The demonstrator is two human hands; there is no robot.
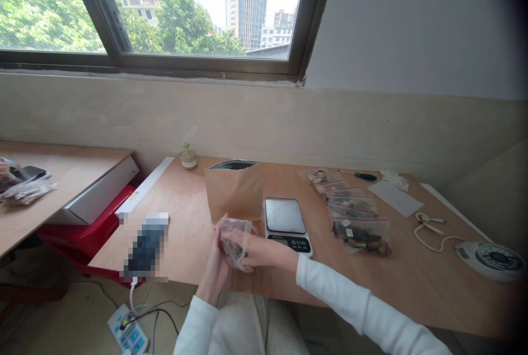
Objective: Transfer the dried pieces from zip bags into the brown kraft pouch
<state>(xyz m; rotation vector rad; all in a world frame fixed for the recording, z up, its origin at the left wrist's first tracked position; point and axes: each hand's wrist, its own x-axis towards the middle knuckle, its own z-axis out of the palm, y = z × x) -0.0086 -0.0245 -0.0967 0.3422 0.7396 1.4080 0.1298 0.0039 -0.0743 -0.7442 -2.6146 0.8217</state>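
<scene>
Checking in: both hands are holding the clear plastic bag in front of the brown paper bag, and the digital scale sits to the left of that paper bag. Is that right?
Not quite. The head view shows the digital scale to the right of the brown paper bag, not the left. The rest holds: the left hand and right hand hold the clear plastic bag in front of it.

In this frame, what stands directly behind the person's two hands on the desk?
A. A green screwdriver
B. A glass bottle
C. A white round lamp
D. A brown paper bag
D: the brown paper bag stands upright just behind the left hand and right hand, which hold a clear plastic bag beside the scale.
</scene>
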